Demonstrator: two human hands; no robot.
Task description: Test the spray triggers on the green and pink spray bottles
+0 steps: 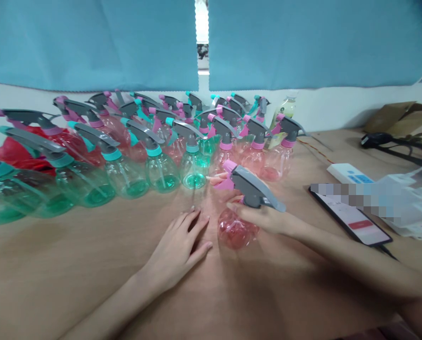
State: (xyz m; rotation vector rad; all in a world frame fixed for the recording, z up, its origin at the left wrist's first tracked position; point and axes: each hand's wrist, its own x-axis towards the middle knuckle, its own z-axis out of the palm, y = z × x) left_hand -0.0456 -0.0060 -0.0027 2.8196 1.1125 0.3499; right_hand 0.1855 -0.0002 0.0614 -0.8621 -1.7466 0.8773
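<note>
My right hand is wrapped round the neck of a pink spray bottle with a grey and pink trigger head. The bottle stands upright at the table's middle, in front of the other bottles. To its left, my left hand lies on the table with fingers spread, holding nothing and apart from the bottle. Just beyond the hands runs a front row of bottles, among them a green spray bottle and another pink spray bottle.
Several more green and pink spray bottles fill the table's left and back. On the right lie a phone, a white power strip, a clear plastic bag, black cables and a cardboard box. Blue curtains hang behind.
</note>
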